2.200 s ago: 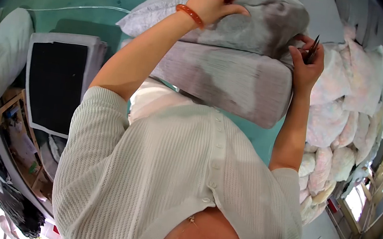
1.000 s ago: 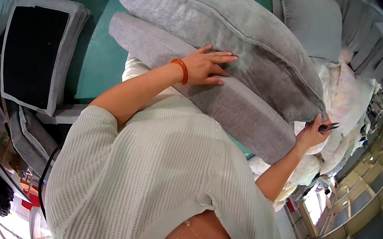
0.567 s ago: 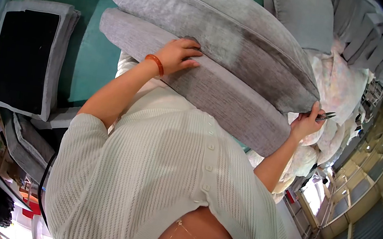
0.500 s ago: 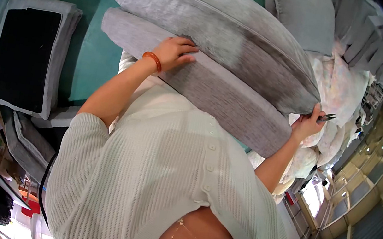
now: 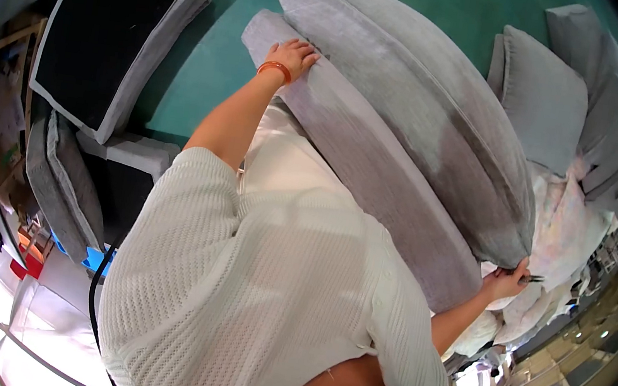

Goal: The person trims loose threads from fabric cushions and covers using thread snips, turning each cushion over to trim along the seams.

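Note:
A large grey fabric cushion (image 5: 408, 89), plump with a seam along its side, lies across in front of my body. Along its near side runs a long, flatter grey panel (image 5: 376, 155). My left hand (image 5: 293, 57), with an orange bracelet on the wrist, rests on the panel's far-left part, fingers laid over it near the dark seam. At the cushion's lower right corner, my right hand (image 5: 506, 283) is closed around small dark thread snips (image 5: 535, 279), their points sticking out rightward. Its fingertips touch the corner.
To the left stands a grey cushioned piece with a black panel (image 5: 103, 33), with more grey cushions (image 5: 77, 178) below it. Grey cushions (image 5: 544, 99) are piled at the upper right, above pale, patterned bundles (image 5: 555, 218). Green floor (image 5: 209, 63) shows between.
The view has turned, so the cushion slants more steeply and sits further right. My left hand has shifted toward the panel's far-left end; my right hand stays at the corner with the snips.

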